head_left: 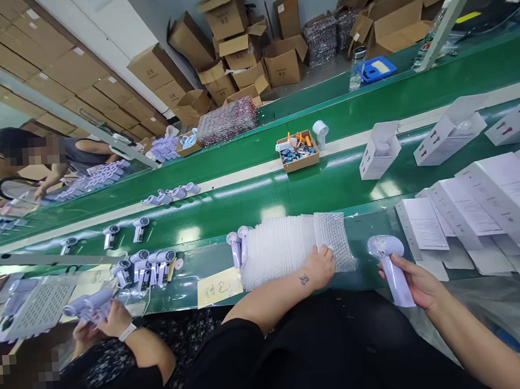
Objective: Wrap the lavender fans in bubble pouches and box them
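A row of bubble-wrap pouches [281, 246] lies on the green bench in front of my body. My left hand [321, 267] rests on the rightmost pouch [340, 242], its fingers bent and pressed on the wrap. In my right hand [412, 279] is a lilac handheld fan [396, 277], held by its handle with the round head up; clear wrap shows around the head. Two more lilac fans [236, 249] stand at the left end of the pouches, beside a yellow paper label [219, 288]. White boxes [424, 225] with printed sheets lie right of my right hand.
A co-worker's hands [113, 318] hold lilac fans at the left. Across the belt [260, 200] are a small carton of tools [301, 160], a standing fan [321, 133] and open white boxes [378, 155]. Another person [77, 156] bends over the far left bench.
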Tool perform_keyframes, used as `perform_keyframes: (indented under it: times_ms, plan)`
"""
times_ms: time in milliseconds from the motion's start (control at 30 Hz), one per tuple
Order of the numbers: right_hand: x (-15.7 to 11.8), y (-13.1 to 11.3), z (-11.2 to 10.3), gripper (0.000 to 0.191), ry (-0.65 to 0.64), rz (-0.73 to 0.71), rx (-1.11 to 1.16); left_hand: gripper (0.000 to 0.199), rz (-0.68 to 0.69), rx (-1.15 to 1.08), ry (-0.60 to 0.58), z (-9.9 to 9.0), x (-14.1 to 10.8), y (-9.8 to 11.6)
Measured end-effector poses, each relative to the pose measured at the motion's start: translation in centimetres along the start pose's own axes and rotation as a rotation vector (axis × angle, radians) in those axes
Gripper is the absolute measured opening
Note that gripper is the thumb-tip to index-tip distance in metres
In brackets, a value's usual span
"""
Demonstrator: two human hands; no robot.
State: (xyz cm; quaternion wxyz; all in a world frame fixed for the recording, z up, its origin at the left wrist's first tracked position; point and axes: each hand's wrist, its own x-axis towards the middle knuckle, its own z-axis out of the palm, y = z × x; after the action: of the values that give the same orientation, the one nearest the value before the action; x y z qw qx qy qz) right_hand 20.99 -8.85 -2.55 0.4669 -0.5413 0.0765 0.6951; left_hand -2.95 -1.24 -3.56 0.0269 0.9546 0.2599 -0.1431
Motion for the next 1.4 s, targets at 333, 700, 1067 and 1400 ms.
perform_keyframes:
  times_ms: [333, 700, 1067, 1400]
  plan:
    - [2.5, -0.8, -2.3, 0.013, 0.021, 0.026, 0.077, 0.049, 0.307, -0.091, -0.026, 2.8, 5.8, 3.0]
    - [-2.3, -0.6, -3.9, 0.04, -0.19, 0.067, -0.08, 0.024, -0.047, -0.596, -0.026, 3.5, 7.7, 3.5]
    - [-2.0, 0.3, -0.3, 0.041, -0.225, -0.01, -0.283, 0.016, -0.371, -1.576, 0.287, -0.7, 5.2, 2.0]
    - [-3.3, -0.1, 1.8, 0.062, -0.238, -0.356, -0.597, 0.019, 0.179, -0.427, 0.198, -7.9, 3.5, 0.5]
